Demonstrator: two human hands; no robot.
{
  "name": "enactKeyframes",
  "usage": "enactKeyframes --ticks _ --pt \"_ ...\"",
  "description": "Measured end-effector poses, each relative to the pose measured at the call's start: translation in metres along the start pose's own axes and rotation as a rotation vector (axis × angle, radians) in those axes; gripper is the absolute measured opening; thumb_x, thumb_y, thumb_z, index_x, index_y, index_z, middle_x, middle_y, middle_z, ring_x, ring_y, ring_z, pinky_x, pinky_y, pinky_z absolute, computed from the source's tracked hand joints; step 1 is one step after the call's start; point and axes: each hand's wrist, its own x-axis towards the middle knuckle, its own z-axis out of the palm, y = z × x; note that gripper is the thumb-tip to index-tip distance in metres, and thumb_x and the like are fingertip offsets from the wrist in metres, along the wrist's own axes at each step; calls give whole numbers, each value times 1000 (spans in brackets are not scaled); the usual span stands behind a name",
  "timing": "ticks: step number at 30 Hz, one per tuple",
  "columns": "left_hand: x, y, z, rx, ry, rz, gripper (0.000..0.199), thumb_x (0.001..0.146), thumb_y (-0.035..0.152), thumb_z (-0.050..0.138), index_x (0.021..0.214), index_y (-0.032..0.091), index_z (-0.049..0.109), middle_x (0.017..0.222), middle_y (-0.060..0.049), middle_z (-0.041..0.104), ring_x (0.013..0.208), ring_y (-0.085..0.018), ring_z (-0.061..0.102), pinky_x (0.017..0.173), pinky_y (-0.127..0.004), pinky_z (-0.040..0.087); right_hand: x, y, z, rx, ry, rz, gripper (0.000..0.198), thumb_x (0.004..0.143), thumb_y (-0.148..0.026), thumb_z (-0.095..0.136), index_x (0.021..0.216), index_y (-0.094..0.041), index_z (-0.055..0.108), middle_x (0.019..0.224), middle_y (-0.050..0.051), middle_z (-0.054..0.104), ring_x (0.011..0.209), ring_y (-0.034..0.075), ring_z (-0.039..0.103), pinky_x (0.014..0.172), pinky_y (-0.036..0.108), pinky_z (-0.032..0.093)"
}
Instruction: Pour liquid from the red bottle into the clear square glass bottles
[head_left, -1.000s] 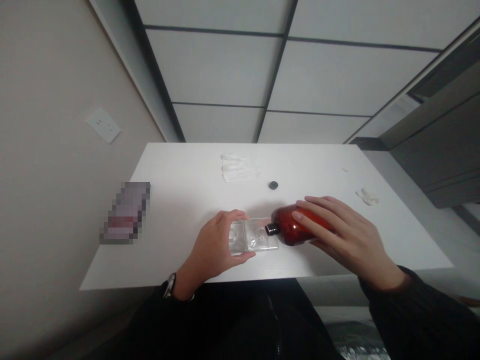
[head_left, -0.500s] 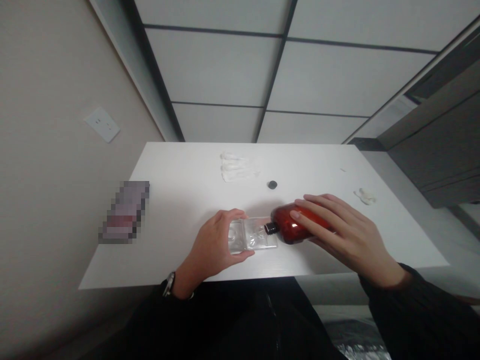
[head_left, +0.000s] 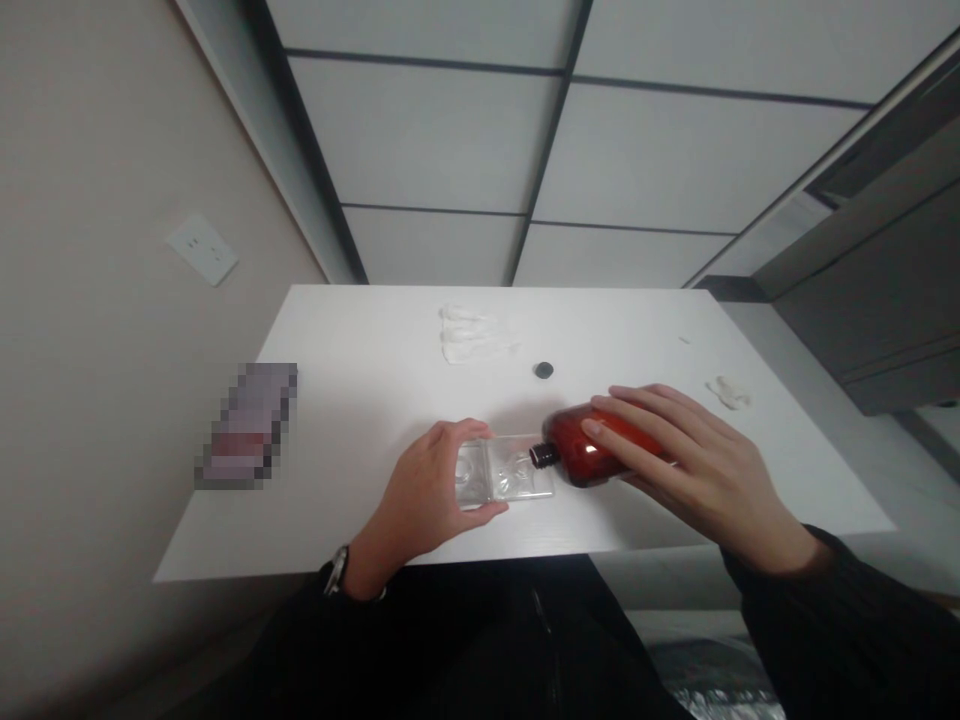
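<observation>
My right hand point(head_left: 694, 465) is wrapped round a red-brown bottle point(head_left: 581, 445), tipped on its side with the uncapped dark neck pointing left. That neck sits over the right part of a clear plastic box point(head_left: 517, 475), which has compartments. Thumb and fingers of my left hand point(head_left: 431, 485) grip the box from its left, at the near and far edges. Whether liquid is leaving the bottle is hard to make out. Behind the box lies a small dark cap point(head_left: 544, 370).
On the white table point(head_left: 360, 400), thin white gloves or cloth point(head_left: 476, 335) lie toward the back. A crumpled whitish scrap point(head_left: 727, 392) is at the right. A blurred-out flat item point(head_left: 251, 420) lies at the left edge, by the wall.
</observation>
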Motion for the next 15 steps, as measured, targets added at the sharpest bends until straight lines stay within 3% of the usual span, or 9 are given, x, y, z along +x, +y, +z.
enactKeyframes --ticks 15 --pt "0 0 -1 -8 -23 -33 78 70 29 93 133 25 46 128 -9 69 115 -30 70 98 -48 60 0 2 -2 16 -6 -4 55 89 2 71 141 -13 59 139 19 69 126 36 67 100 56 62"
